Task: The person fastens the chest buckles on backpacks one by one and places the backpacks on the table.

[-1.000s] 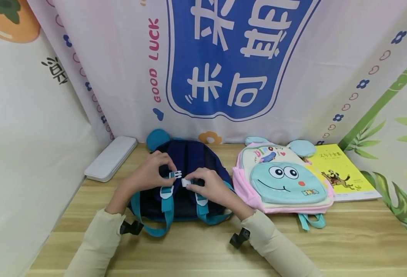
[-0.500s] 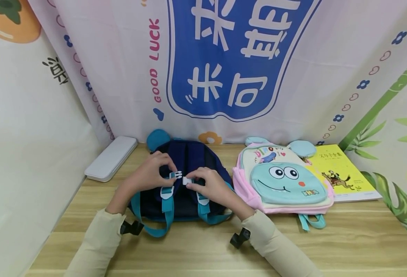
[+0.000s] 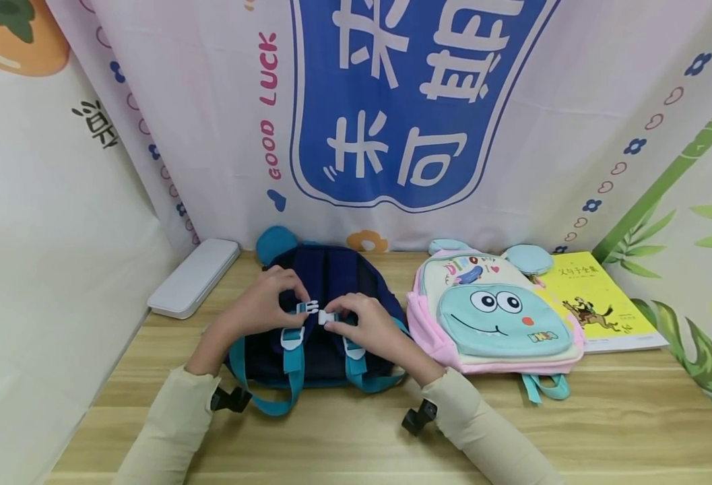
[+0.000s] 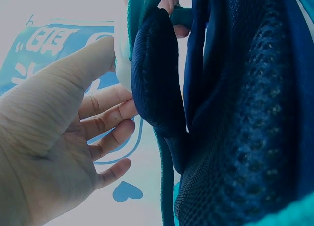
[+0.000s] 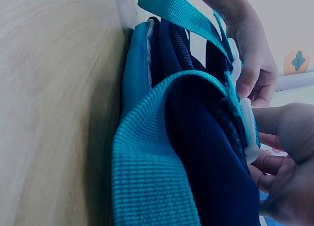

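Observation:
A dark blue backpack [image 3: 343,269] with teal straps lies with its strap side up on the table. My left hand [image 3: 263,301] pinches the pronged half of a white side-release buckle [image 3: 311,307] between thumb and fingertips. Across a small gap, the socket half [image 3: 325,317] is pinched by my right hand [image 3: 366,323]. The two halves face each other, apart. White strap adjusters [image 3: 292,338] sit just below on the teal webbing. In the left wrist view the padded strap [image 4: 159,74] hides the buckle; the right wrist view shows both hands beside the teal webbing [image 5: 157,152].
A pink and cream backpack [image 3: 501,316] with a cartoon face lies to the right, partly over a yellow book [image 3: 592,296]. At the left back sits a white case [image 3: 195,277]. A printed curtain [image 3: 210,135] hangs behind the wooden table [image 3: 343,438].
Both hands keep their hold on the buckle halves. The right hand's half has shifted very slightly; the gap between the halves looks about the same.

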The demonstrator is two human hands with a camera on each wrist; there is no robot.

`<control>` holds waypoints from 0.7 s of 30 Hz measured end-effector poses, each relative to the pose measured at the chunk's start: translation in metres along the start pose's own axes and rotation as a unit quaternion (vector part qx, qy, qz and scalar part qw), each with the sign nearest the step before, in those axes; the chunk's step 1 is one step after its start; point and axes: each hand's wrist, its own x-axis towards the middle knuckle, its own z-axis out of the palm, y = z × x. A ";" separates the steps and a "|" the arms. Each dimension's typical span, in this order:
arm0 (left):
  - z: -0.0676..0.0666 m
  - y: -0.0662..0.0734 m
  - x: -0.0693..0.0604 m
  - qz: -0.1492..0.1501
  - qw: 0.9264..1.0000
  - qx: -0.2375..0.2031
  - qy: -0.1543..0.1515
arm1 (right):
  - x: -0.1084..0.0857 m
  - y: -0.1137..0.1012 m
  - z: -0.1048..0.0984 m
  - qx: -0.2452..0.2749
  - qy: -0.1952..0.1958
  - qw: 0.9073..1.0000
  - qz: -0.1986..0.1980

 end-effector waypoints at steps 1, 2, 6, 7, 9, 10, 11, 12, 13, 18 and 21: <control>0.000 0.000 0.000 0.000 1.000 0.000 0.000 | 0.000 0.000 0.000 0.000 0.000 1.000 0.000; 0.000 0.000 0.000 0.001 1.000 0.000 0.000 | 0.000 0.001 0.001 0.000 0.000 1.000 0.000; 0.001 0.000 0.000 0.002 1.000 0.001 -0.002 | 0.000 0.001 0.001 -0.003 -0.003 1.000 0.004; 0.001 0.000 0.000 0.002 1.000 0.001 -0.003 | 0.000 0.001 0.001 -0.004 -0.004 1.000 0.005; 0.001 0.001 0.000 0.003 1.000 0.001 -0.005 | 0.000 0.000 0.001 -0.007 -0.005 1.000 0.007; 0.001 0.001 0.000 0.003 1.000 0.001 -0.006 | 0.000 -0.001 0.001 -0.009 -0.006 1.000 0.009; 0.001 0.002 0.000 0.003 1.000 0.002 -0.006 | 0.000 -0.001 0.001 -0.011 -0.005 1.000 0.009; 0.001 0.002 0.000 0.003 1.000 0.001 -0.008 | 0.000 -0.001 0.001 -0.014 -0.003 1.000 0.009; 0.001 0.002 0.000 0.003 1.000 0.000 -0.009 | 0.000 -0.002 0.001 -0.018 0.000 1.000 0.007; 0.002 0.001 0.001 0.002 1.000 -0.003 -0.009 | -0.001 -0.003 0.002 -0.046 0.024 0.999 -0.010; 0.002 0.001 0.001 0.004 1.000 -0.004 -0.007 | -0.001 -0.003 0.002 -0.058 0.036 0.998 -0.017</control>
